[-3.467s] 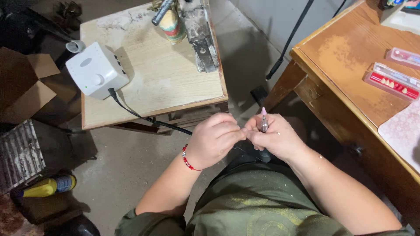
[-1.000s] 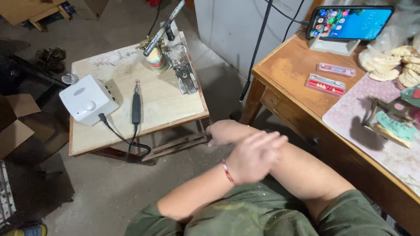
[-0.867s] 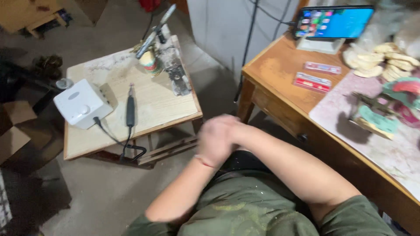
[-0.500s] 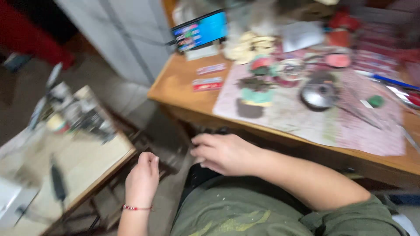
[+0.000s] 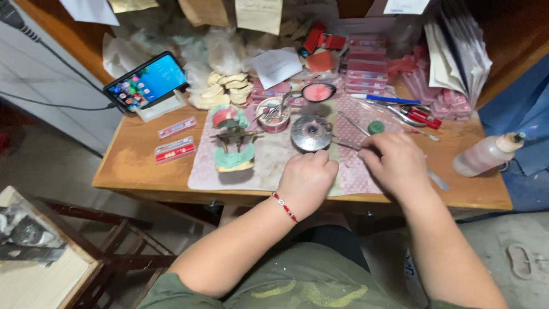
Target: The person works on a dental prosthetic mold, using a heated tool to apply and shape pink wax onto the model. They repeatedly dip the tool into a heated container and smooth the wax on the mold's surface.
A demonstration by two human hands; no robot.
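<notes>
Both hands rested on a patterned pink cloth mat (image 5: 366, 177) spread over the worn wooden desk (image 5: 131, 166). The left hand (image 5: 307, 180) lay as a loose fist, knuckles just beside a round, shiny metal dish (image 5: 311, 133); whether it held anything could not be told. The right hand (image 5: 397, 163) was curled palm-down, its fingertips touching a thin steel instrument (image 5: 346, 143) that lay on the mat near the dish; how firmly they gripped it could not be made out. Left of the dish stood a dental cast (image 5: 233, 140), green and pink plaster in a metal hinged frame. A soft plastic squeeze bottle (image 5: 486, 154) lay on its side at the desk's right end, and a smartphone (image 5: 146, 80) leaned at the back left.
</notes>
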